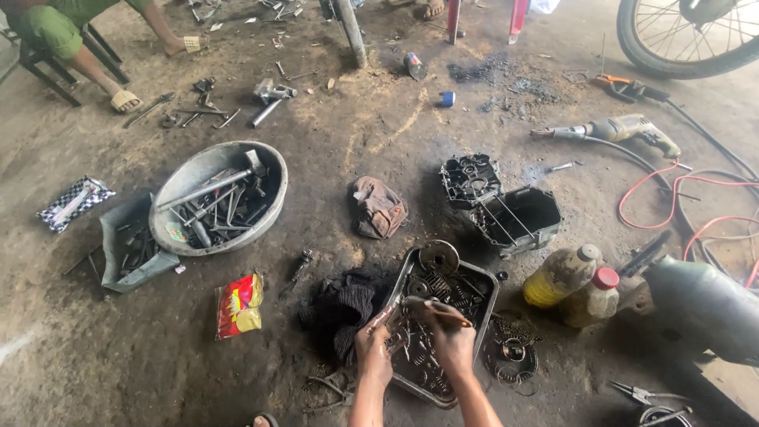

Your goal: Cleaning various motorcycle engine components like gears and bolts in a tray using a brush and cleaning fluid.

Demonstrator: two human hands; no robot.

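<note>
Both hands worked over a rectangular metal parts tray point(491, 294) on the oily concrete floor, low in the head view. The tray held springs, bolts, a round gear-like disc at its far end and other small greasy parts.

Left hand point(373, 345): fingers closed around a slim metal tool point(385, 315), its tip angled up and left over the tray's near-left edge. Right hand point(452, 336): fingers curled shut on a brown-handled tool point(437, 307) lying roughly level across the tray. The tips of the two tools met, or nearly met, above the tray; contact could not be resolved.

Surroundings:
- Dark rag point(341, 310) touching the tray's left side.
- Engine casing point(520, 217) beyond the tray, with a second casing part point(470, 180) just beside it.
- Two dirty plastic bottles point(577, 285) right of the tray, one with a red cap.
- Brown cloth point(379, 207) well beyond the rag.
- Round metal basin point(218, 198) of wrenches and rods far left; red-and-yellow packet point(239, 304) near it.
- Electric drill point(624, 129) far right, red cable looping nearby.
- Pliers point(644, 392) at lower right.
- Another person's legs in sandals point(118, 91), seated on a stool at upper left.
</note>
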